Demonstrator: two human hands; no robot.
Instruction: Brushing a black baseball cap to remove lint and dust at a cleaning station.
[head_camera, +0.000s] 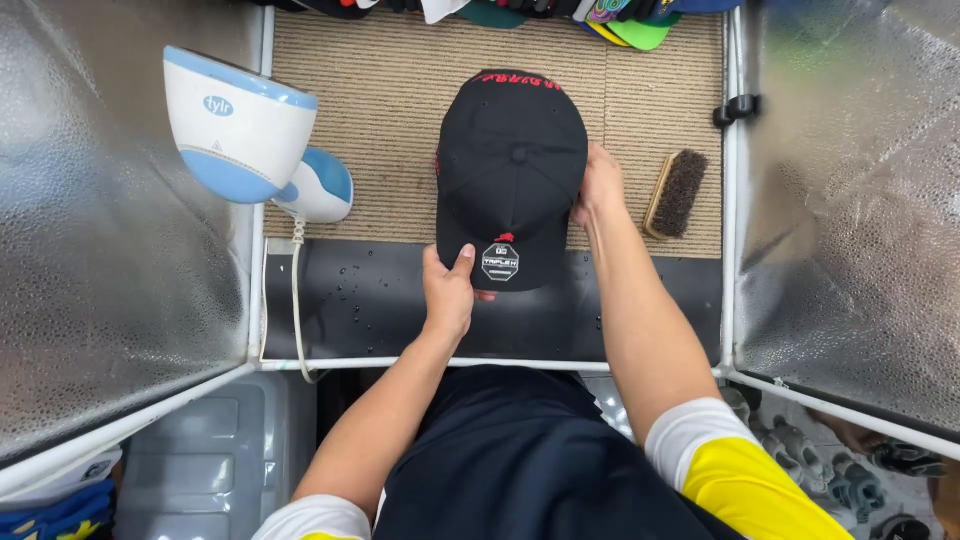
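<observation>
Two hands grip the black cap (511, 170) at the mat's (380, 110) front-middle edge: your left hand (449, 290) pinches the brim, right hand (598, 185) cups the crown's side. Water drops sit on the dark front strip (350, 300), so a low brim could get wet. Steamer (240, 130) at the left edge and brush (677, 193) near the right edge could get knocked.
</observation>
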